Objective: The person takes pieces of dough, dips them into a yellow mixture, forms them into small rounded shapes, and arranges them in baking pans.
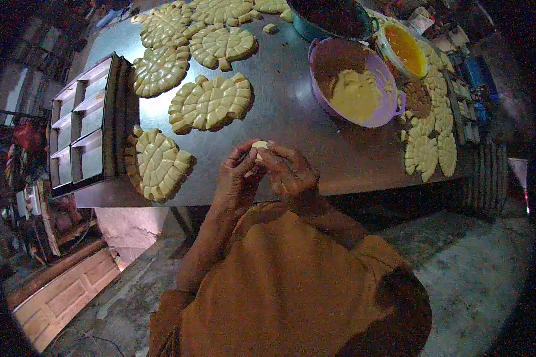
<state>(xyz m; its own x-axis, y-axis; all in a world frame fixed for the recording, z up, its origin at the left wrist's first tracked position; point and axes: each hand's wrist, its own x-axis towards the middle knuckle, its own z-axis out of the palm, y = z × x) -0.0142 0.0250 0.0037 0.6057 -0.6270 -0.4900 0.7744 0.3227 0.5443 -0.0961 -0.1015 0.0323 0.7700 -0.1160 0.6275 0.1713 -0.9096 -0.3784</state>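
Both of the person's hands are in view above the front part of the tabletop. The left hand and the right hand meet at a small, pale dough piece. Fingers of both hands are bent inward and grasp this piece between their tips; its lower part is hidden by them. The piece is located in front of the torso, near the front edge.

To the left of the hands, a near dough round, scored or divided into segments, lies close to the front edge. Beyond it and to its right lies a middle dough round, similarly divided, with an uneven rim. Further dough rounds occupy the far left part of the surface, several touching one another. A metal tray with rectangular compartments stands at the left edge.

To the right of the hands, a purple basin contains a pale yellow mass. A dark green basin stands behind it, and a bowl with orange contents stands beside it. More divided dough lies along the right side, with a brown mass adjacent.
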